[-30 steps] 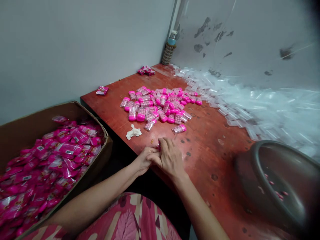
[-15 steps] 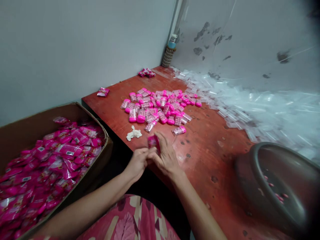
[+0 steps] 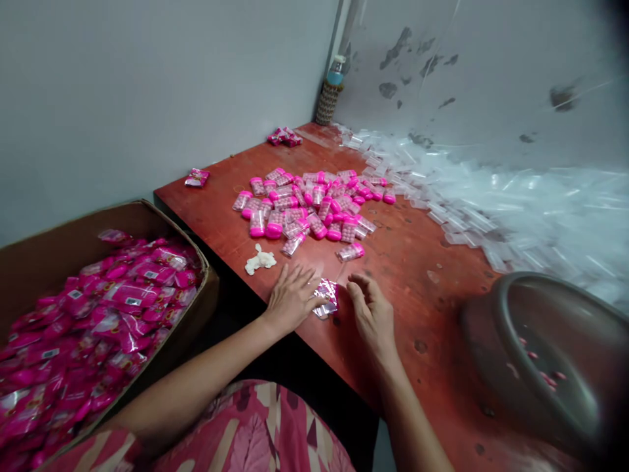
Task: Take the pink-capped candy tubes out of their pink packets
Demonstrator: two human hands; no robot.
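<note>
A small shiny pink-and-white packet (image 3: 328, 295) lies flat on the red table near its front edge, between my hands. My left hand (image 3: 291, 300) is open, its fingers spread low over the table, with the thumb side over the packet's left edge. To the packet's right, my right hand (image 3: 372, 313) is apart from it, its fingers loosely curled and nothing visible in them. Beyond my hands is a pile of small clear containers with pink caps (image 3: 295, 213), filled with pale pink balls. One such container (image 3: 350, 252) lies separately, closer to me.
An open carton (image 3: 209, 275) full of pink packets (image 3: 132, 295) stands at left. A crumpled white piece (image 3: 260, 260) lies near the table edge. Clear plastic sleeves (image 3: 472, 216) heap along the right wall. A grey basin (image 3: 501, 341) holds several pink pieces. A bottle (image 3: 335, 72) stands in the corner.
The pink packet, held up in my hands before, now lies on the table. My hands have parted: the left has opened and spread, the right has moved to the right.
</note>
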